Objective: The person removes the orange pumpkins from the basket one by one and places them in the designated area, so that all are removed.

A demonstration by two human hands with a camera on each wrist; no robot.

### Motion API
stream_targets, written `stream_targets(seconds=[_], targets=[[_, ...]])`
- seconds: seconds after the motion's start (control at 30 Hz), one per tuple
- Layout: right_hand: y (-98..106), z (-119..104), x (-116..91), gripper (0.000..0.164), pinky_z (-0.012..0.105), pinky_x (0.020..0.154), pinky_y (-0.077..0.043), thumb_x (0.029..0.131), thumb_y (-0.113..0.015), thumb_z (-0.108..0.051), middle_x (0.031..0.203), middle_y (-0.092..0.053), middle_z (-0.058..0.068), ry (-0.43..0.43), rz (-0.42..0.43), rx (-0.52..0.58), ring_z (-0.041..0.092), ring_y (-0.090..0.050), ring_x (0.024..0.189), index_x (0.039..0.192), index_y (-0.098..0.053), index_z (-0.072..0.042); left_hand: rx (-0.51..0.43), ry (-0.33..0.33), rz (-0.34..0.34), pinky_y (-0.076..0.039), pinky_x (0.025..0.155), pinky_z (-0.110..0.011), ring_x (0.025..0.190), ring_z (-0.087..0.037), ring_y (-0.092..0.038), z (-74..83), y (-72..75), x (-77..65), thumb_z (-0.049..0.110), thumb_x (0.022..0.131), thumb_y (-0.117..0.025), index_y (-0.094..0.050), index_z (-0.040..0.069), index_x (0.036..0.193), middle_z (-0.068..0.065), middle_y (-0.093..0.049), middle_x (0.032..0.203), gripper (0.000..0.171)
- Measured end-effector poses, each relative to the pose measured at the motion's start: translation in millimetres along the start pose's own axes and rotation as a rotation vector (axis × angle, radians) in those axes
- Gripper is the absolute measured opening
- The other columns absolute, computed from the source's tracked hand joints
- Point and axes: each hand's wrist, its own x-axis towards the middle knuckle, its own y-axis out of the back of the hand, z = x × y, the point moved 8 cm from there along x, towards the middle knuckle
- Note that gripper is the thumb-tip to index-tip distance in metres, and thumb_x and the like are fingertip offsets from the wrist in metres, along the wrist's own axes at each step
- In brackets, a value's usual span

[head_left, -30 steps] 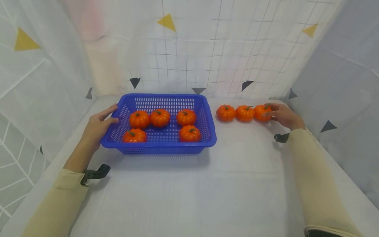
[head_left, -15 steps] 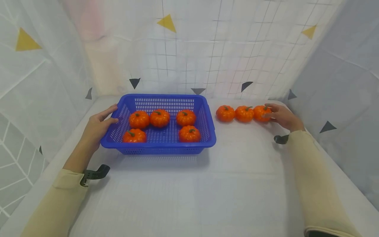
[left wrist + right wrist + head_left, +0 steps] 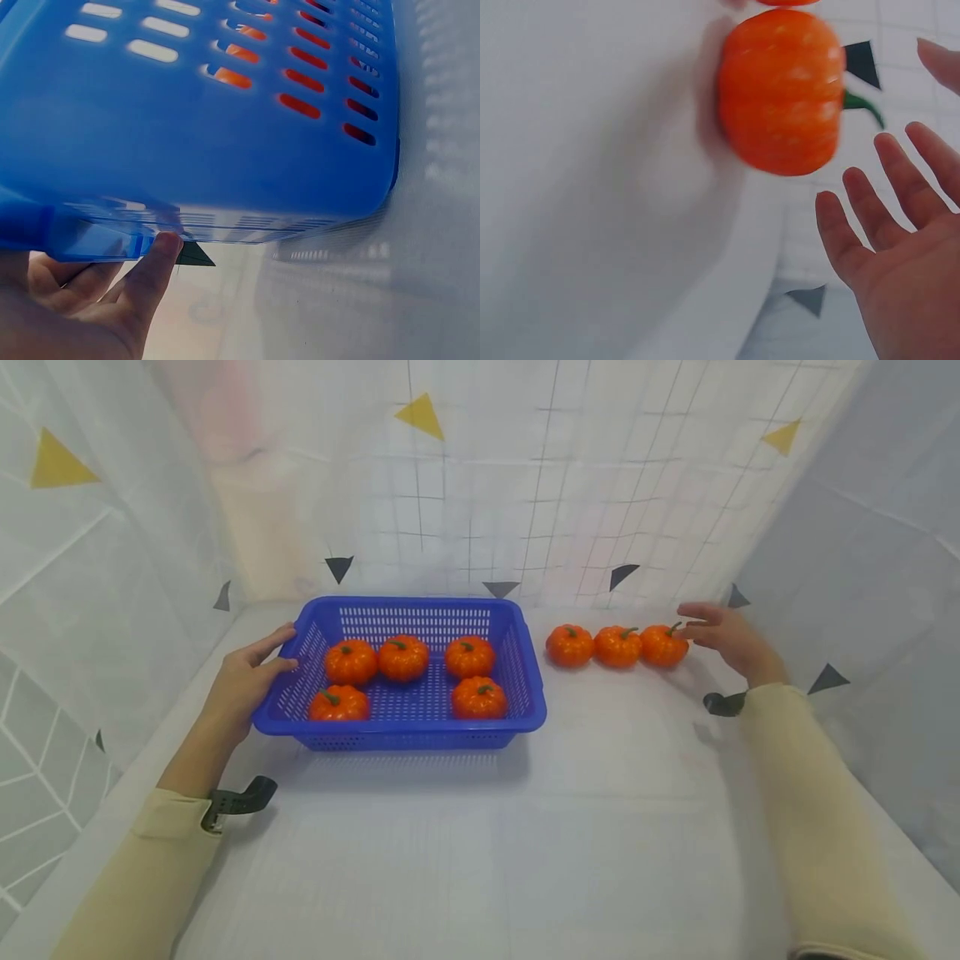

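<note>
In the head view my left hand [image 3: 243, 681] grips the left rim of a blue plastic basket [image 3: 408, 737], thumb over the edge. The left wrist view shows fingers [image 3: 146, 281] against the outside of the basket wall [image 3: 195, 142], under the rim. Several small orange pumpkins with green stems, one a pumpkin [image 3: 480, 698] at the front right, sit inside. My right hand [image 3: 731, 639] is just right of the end pumpkin [image 3: 663, 647] in a row of three on the table. Its fingers are spread and hold nothing; the right wrist view shows them apart from that pumpkin [image 3: 784, 94].
The other two pumpkins in the row, a middle pumpkin [image 3: 618, 647] and a left pumpkin [image 3: 570, 647], stand side by side right of the basket. White sheeting [image 3: 480, 485] with grid lines and triangles hangs behind the white table [image 3: 480, 852].
My right hand has let go of the end pumpkin and drawn up and to the right. The pumpkin stays in the row. My left hand and the basket have not moved.
</note>
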Motion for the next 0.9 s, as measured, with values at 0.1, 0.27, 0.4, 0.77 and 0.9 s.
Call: stream_targets(seconds=[0.1,0.27,0.4,0.77,0.9], targets=[[4,-12,-5,0.069,0.075,0.114,-0.021,0.104,-0.064,-0.041,0.164,-0.033,0.019,0.019,0.036,-0.011,0.045,-0.032,0.143,0.162,-0.037,-0.013,-0.002,0.0,-0.004,-0.009,0.124,-0.053,0.157,-0.03,-0.014,-0.7,-0.3,0.7,0.023,0.106,-0.059,-0.042,0.01,0.159,-0.006,-0.031,0.167,0.057],[8,-40,-12,0.074,0.073,0.113,-0.026,0.1,-0.065,-0.052,0.158,-0.044,0.018,0.081,0.095,-0.057,0.043,-0.04,0.139,0.159,-0.043,-0.014,-0.001,-0.001,-0.01,-0.009,0.124,-0.053,0.157,-0.03,-0.014,-1.7,-0.7,0.7,0.023,0.106,-0.059,-0.041,0.01,0.159,-0.006,-0.031,0.167,0.057],[7,-61,-18,0.073,0.074,0.112,-0.026,0.1,-0.065,-0.052,0.157,-0.045,0.016,0.113,0.101,-0.067,0.042,-0.04,0.14,0.158,-0.044,-0.014,-0.003,-0.001,-0.013,-0.009,0.124,-0.054,0.157,-0.03,-0.013,-1.9,-1.0,-0.5,0.023,0.107,-0.058,-0.041,0.01,0.159,-0.007,-0.03,0.167,0.057],[-2,-102,-28,0.069,0.07,0.113,-0.031,0.101,-0.065,-0.049,0.157,-0.046,0.015,0.155,0.088,-0.065,0.041,-0.042,0.139,0.156,-0.047,-0.012,-0.001,0.006,-0.009,-0.01,0.124,-0.053,0.157,-0.029,-0.013,-2.8,-0.6,-0.8,0.022,0.107,-0.058,-0.041,0.011,0.16,-0.006,-0.03,0.167,0.056],[-5,-118,-29,0.067,0.067,0.114,-0.032,0.102,-0.065,-0.046,0.155,-0.047,0.016,0.168,0.093,-0.066,0.041,-0.044,0.139,0.156,-0.047,-0.011,-0.004,0.002,-0.002,-0.009,0.125,-0.051,0.157,-0.028,-0.014,-0.9,0.4,-0.4,0.022,0.107,-0.058,-0.041,0.011,0.159,-0.005,-0.031,0.167,0.056]])
